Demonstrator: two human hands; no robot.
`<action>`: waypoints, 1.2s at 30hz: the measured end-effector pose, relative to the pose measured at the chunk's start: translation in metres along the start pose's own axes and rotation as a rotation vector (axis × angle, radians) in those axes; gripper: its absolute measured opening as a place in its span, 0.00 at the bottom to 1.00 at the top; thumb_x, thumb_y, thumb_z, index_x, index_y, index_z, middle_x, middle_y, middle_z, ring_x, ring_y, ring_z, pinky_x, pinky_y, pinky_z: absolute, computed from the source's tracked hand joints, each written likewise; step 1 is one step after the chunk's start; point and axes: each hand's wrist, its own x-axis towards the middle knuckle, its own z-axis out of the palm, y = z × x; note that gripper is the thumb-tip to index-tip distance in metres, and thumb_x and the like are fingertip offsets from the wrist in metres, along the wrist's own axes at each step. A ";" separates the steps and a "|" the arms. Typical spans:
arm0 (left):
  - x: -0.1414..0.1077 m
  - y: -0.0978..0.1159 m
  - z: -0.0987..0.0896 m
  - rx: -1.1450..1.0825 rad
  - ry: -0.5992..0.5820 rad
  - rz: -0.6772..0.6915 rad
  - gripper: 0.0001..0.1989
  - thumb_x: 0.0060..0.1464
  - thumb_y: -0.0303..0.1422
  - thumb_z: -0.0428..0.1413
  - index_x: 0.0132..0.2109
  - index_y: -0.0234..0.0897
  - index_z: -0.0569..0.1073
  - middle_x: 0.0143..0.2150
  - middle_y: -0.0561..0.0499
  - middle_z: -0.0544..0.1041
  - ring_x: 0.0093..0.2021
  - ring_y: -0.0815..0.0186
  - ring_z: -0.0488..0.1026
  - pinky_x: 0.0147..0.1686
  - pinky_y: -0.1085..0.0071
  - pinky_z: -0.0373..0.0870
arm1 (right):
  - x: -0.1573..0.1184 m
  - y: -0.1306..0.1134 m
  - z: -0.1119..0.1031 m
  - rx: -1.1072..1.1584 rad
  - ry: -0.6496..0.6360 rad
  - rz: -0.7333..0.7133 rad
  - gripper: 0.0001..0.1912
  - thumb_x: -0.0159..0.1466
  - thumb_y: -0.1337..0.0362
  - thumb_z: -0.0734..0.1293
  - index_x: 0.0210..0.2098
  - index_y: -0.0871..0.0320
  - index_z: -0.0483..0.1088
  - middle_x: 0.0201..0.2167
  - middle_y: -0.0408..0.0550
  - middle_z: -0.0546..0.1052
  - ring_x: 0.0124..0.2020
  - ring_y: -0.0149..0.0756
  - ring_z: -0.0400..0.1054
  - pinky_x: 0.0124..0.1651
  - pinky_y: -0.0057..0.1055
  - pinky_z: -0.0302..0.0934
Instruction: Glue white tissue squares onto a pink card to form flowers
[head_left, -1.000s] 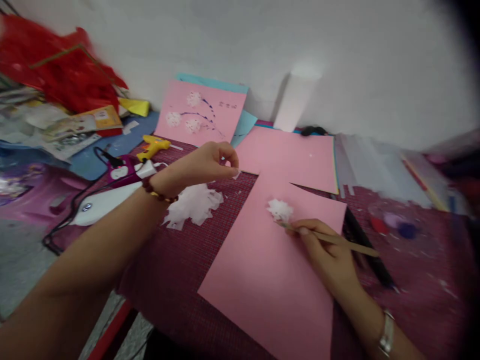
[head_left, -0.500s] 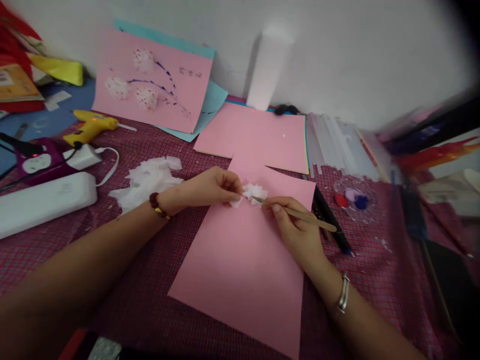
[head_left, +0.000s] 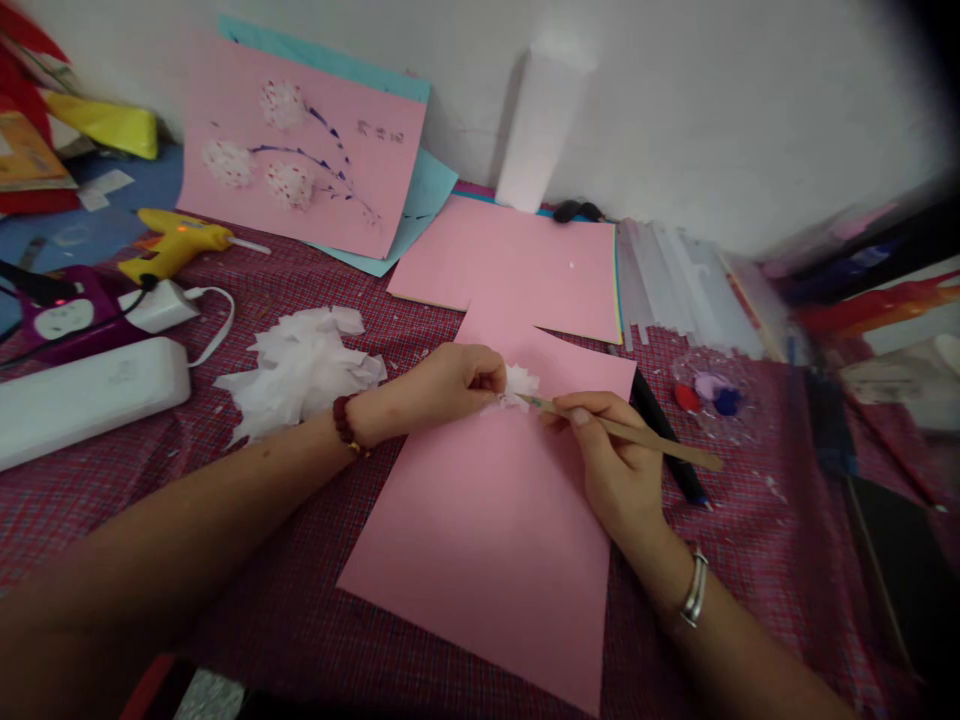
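A pink sheet of paper (head_left: 480, 540) lies in front of me with a small ruffled tuft of white tissue paper (head_left: 522, 378) on its upper part. My left hand (head_left: 465, 385) is closed in a pinch at the tuft's left edge, on a bit of white tissue mostly hidden by the fingers. From the right, my right hand (head_left: 615, 455) grips a flat wooden stick (head_left: 660, 440) between thumb and fingers. The stick's narrow tip touches the tissue by my left fingertips. Left of my left hand lies a loose heap of white tissue pieces (head_left: 296, 370).
Behind are a stack of pink sheets (head_left: 510, 255) and a pink picture with white puffs (head_left: 360, 190) against the wall. A yellow glue gun (head_left: 176, 245) and white power strip (head_left: 97, 400) are at left. A clear paint palette (head_left: 709, 395) and black pen (head_left: 675, 465) sit at right.
My left hand has moved right, bringing its tissue bit against the tuft. My right hand and the stick have shifted slightly right and down, with the stick tip now at my left fingertips.
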 end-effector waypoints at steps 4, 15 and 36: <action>0.003 -0.003 0.003 -0.050 0.045 -0.006 0.06 0.45 0.21 0.51 0.31 0.32 0.71 0.27 0.54 0.73 0.28 0.73 0.67 0.28 0.77 0.60 | -0.003 -0.003 0.000 -0.049 -0.132 -0.021 0.08 0.65 0.66 0.61 0.35 0.54 0.72 0.31 0.44 0.75 0.34 0.34 0.69 0.39 0.33 0.64; 0.008 -0.002 -0.002 -0.369 0.129 -0.084 0.02 0.48 0.23 0.52 0.30 0.31 0.69 0.24 0.56 0.67 0.25 0.75 0.62 0.26 0.78 0.59 | -0.002 -0.001 0.004 -0.346 -0.239 -0.084 0.08 0.66 0.67 0.59 0.39 0.54 0.70 0.35 0.44 0.74 0.37 0.33 0.68 0.41 0.31 0.62; -0.018 0.000 -0.030 -0.028 0.123 0.003 0.06 0.50 0.23 0.49 0.33 0.34 0.71 0.30 0.51 0.73 0.30 0.71 0.67 0.29 0.75 0.62 | -0.010 0.017 -0.002 -0.643 -0.420 -0.413 0.16 0.64 0.66 0.60 0.50 0.50 0.68 0.47 0.51 0.72 0.48 0.46 0.66 0.48 0.44 0.62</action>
